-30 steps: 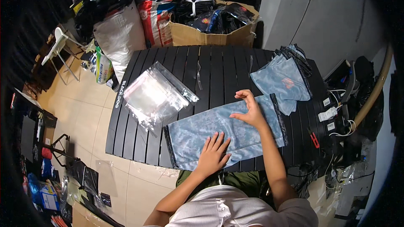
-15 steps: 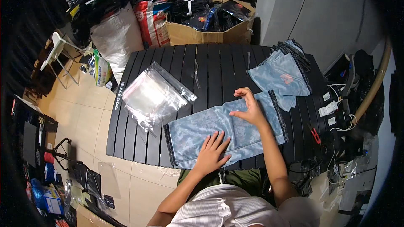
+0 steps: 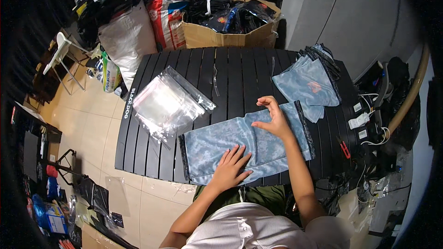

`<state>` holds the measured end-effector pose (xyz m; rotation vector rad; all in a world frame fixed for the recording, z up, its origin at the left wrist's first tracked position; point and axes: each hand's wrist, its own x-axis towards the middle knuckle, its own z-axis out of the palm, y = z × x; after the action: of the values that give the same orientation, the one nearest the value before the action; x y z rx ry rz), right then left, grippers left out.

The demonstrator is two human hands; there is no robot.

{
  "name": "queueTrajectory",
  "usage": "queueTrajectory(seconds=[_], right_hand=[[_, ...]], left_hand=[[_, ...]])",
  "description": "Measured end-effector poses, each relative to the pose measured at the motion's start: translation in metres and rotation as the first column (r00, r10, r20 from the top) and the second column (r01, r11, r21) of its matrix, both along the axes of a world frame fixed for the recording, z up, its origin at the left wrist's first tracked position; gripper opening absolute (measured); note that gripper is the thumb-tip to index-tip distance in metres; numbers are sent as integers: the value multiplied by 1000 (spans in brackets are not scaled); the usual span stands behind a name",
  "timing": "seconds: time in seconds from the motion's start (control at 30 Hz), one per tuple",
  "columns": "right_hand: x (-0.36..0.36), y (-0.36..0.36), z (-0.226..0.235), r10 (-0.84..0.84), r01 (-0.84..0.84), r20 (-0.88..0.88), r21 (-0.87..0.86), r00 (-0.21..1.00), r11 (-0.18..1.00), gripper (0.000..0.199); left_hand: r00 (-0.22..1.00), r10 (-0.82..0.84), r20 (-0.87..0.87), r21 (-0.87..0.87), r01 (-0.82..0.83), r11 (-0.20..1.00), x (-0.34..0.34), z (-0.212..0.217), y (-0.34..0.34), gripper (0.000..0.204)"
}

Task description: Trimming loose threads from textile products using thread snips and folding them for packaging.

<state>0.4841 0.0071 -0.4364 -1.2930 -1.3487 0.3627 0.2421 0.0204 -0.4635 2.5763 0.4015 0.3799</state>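
Note:
A blue-grey mottled fabric tube (image 3: 267, 147) with dark elastic edges at both ends lies spread across the near part of the black slatted table (image 3: 240, 74). My left hand (image 3: 230, 168) rests flat on its near left half, fingers spread. Over its right half, my right hand (image 3: 273, 119) is raised with thumb and fingers curved apart and nothing between them. At the far right of the table sits a heap of similar blue-grey fabric pieces (image 3: 307, 83). Left of the spread piece is a stack of clear plastic bags (image 3: 166, 103).
Red-handled snips (image 3: 344, 150) lie at the table's right edge, close to a white power strip (image 3: 359, 121) with cables. Behind the table stand an open cardboard box (image 3: 226, 39) of dark packed goods and a white sack (image 3: 129, 37). A white high chair (image 3: 62, 53) is at far left.
Both hands and the fabric keep practically the same pose. The whole view has shifted very slightly.

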Motion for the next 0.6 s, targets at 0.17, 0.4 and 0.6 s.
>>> queueTrajectory(seconds=[0.17, 0.4, 0.6], right_hand=[[1, -1, -2, -12, 12, 5, -6, 1000, 1000, 66], [1, -2, 2, 9, -9, -19, -7, 1000, 1000, 68], [2, -5, 6, 10, -11, -33, -12, 999, 1000, 69]], left_hand=[[990, 104, 99, -479, -45, 877, 8, 14, 10, 69], [821, 341, 458, -684, 81, 725, 36, 24, 40, 90], [844, 300, 446, -645, 71, 761, 49, 33, 42, 79]])
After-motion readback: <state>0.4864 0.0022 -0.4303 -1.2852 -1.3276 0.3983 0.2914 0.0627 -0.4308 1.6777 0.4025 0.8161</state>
